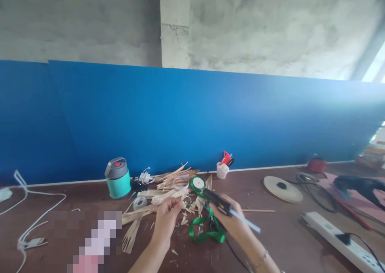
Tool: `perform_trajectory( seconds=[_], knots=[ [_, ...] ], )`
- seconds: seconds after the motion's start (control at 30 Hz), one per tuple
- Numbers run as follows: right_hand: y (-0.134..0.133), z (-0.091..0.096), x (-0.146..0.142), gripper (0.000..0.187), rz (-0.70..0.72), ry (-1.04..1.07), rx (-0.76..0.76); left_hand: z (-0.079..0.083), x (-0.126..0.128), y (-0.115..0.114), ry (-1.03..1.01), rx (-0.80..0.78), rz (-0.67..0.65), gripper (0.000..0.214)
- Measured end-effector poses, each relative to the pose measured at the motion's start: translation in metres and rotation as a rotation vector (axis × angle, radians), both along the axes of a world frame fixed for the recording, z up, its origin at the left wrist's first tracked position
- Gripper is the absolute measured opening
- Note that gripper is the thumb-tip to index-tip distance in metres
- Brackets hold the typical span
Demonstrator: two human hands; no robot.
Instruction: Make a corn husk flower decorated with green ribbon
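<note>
My right hand [230,217] is wrapped round a black hot glue gun [218,201]. A pale glue stick [245,221] sticks out of its rear end, toward the lower right. Thumb and fingertips meet in a pinch on my left hand [168,221]; whatever is between them is too small to make out. Dried husk strips [162,193] lie just beyond and beside this hand. Behind the gun's front end is a spool of green ribbon [198,183], and a loose green ribbon [207,236] curls on the table between my forearms.
A teal lidded container [118,180] and a clear tape roll [139,203] are at left. A white cup [222,170] holds red-handled scissors near the blue partition [192,116]. Rightward are a round beige disc [282,189] and a power strip [339,239]. White cables [42,217] lie far left.
</note>
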State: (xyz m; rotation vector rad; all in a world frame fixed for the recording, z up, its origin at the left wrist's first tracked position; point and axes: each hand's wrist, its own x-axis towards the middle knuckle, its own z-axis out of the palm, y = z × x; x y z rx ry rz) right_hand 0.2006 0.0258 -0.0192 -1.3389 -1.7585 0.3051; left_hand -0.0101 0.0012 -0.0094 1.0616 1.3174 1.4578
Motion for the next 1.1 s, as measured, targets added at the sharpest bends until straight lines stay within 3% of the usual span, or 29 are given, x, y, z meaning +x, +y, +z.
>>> perform_trajectory(
  seconds=[0.07,0.2,1.1],
  knots=[
    [-0.008,-0.003,-0.022,0.017,0.109,0.019,0.085,0.0,0.0,0.0,0.043,0.021,0.022,0.024],
    [-0.018,-0.005,-0.042,0.023,0.217,-0.024,0.066,-0.003,0.003,0.001,0.107,0.043,0.056,0.027],
    [-0.015,-0.011,-0.04,0.018,0.194,-0.035,0.046,-0.008,0.003,0.002,0.146,0.084,0.046,0.029]
  ],
)
